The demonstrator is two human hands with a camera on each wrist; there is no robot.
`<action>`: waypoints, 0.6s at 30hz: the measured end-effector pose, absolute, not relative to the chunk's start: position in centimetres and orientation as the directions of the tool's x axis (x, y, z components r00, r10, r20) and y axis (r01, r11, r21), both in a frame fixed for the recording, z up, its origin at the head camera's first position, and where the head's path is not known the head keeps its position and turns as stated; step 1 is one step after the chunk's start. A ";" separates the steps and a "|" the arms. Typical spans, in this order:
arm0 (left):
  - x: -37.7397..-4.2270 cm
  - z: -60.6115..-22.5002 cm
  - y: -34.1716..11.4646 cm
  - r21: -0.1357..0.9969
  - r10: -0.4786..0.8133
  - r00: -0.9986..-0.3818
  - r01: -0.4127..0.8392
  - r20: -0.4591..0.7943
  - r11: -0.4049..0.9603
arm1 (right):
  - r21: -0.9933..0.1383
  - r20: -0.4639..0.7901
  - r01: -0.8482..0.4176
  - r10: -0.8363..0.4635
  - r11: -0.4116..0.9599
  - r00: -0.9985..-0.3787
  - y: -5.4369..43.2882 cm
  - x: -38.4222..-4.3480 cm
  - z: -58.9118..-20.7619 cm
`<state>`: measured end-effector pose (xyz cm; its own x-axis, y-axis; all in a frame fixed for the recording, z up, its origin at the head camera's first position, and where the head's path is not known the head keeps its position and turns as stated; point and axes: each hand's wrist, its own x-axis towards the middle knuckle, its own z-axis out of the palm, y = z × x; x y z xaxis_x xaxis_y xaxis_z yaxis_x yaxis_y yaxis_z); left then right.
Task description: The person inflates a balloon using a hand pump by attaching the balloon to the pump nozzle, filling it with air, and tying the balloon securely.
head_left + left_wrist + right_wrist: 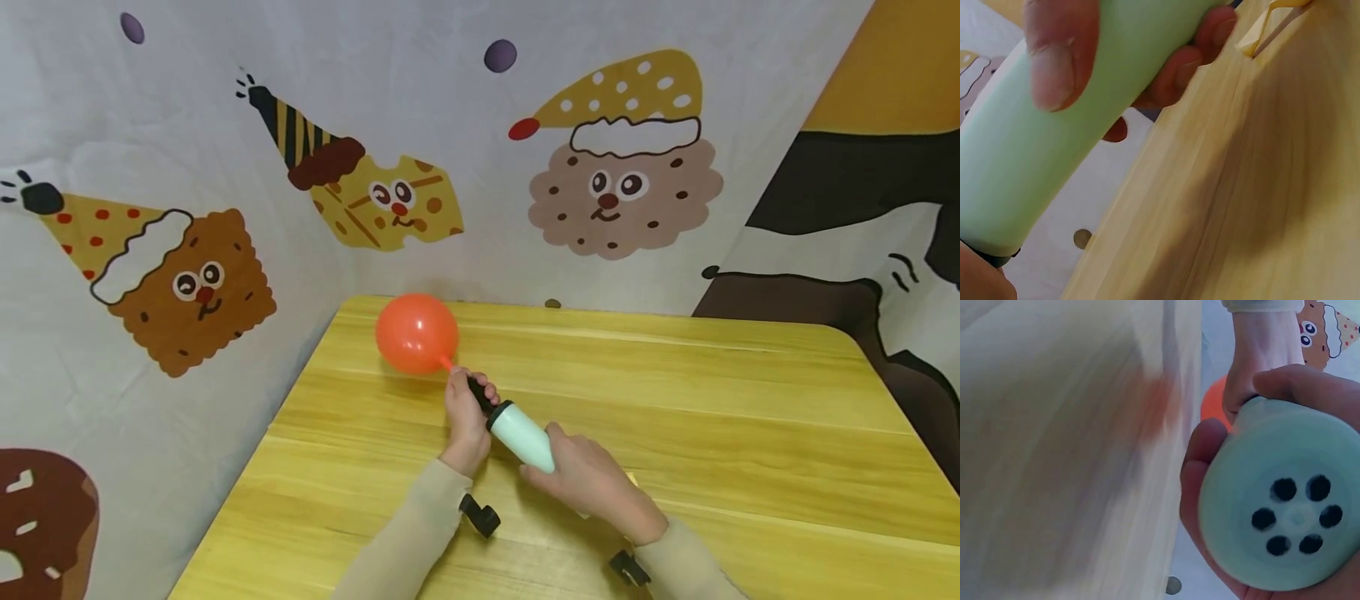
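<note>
An inflated orange balloon [417,333] is on the nozzle end of a hand pump with a mint-green barrel [522,435] and a black front part [481,395]. Around that front part, at the balloon's neck, my left hand [467,417] curls its fingers. My right hand [588,475] grips the green barrel, its thumb [1054,69] lying along it in the left wrist view. The pump's round end cap [1297,517], with several dark holes, faces the camera in the right wrist view. Fingers hide the joint between balloon and nozzle.
A yellow object [1263,31], only partly seen, lies on the wooden table [712,400] behind the right hand. Black camera mounts [480,515] sit at both wrists. A cloth with cartoon figures [630,196] hangs along the table's back and left sides.
</note>
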<state>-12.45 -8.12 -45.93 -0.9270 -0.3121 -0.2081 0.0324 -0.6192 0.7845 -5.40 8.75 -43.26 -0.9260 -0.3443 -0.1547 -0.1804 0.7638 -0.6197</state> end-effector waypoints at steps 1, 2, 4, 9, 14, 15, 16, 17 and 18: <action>-12.6 -46.1 -8.2 0.786 -0.309 -0.927 0.027 -0.211 -0.618 | -0.623 -0.156 -0.177 -0.343 0.762 -0.926 8.7 -5.3 -43.3; -12.7 -46.1 -8.3 0.788 -0.306 -0.927 0.019 -0.217 -0.616 | -0.628 -0.159 -0.172 -0.341 0.759 -0.927 8.7 -5.3 -43.3; -12.9 -46.4 -8.6 0.790 -0.300 -0.925 0.001 -0.232 -0.613 | -0.638 -0.159 -0.166 -0.340 0.752 -0.927 8.7 -5.2 -43.5; -13.4 -46.6 -9.0 0.785 -0.289 -0.917 -0.042 -0.276 -0.619 | -0.631 -0.137 -0.179 -0.335 0.755 -0.932 8.8 -5.2 -43.8; -13.8 -46.5 -8.9 0.780 -0.292 -0.910 -0.052 -0.293 -0.623 | -0.624 -0.139 -0.170 -0.322 0.762 -0.936 8.6 -5.2 -43.7; -13.9 -46.5 -8.9 0.779 -0.297 -0.909 -0.047 -0.293 -0.625 | -0.625 -0.143 -0.165 -0.319 0.763 -0.937 8.6 -5.2 -43.6; -14.0 -46.5 -8.8 0.779 -0.304 -0.907 -0.042 -0.293 -0.626 | -0.625 -0.145 -0.161 -0.316 0.764 -0.937 8.6 -5.2 -43.5; -14.0 -46.4 -8.8 0.779 -0.310 -0.904 -0.038 -0.293 -0.626 | -0.625 -0.147 -0.158 -0.314 0.765 -0.938 8.5 -5.2 -43.4; -14.1 -46.4 -8.7 0.779 -0.316 -0.903 -0.033 -0.292 -0.626 | -0.624 -0.148 -0.155 -0.311 0.766 -0.939 8.5 -5.2 -43.3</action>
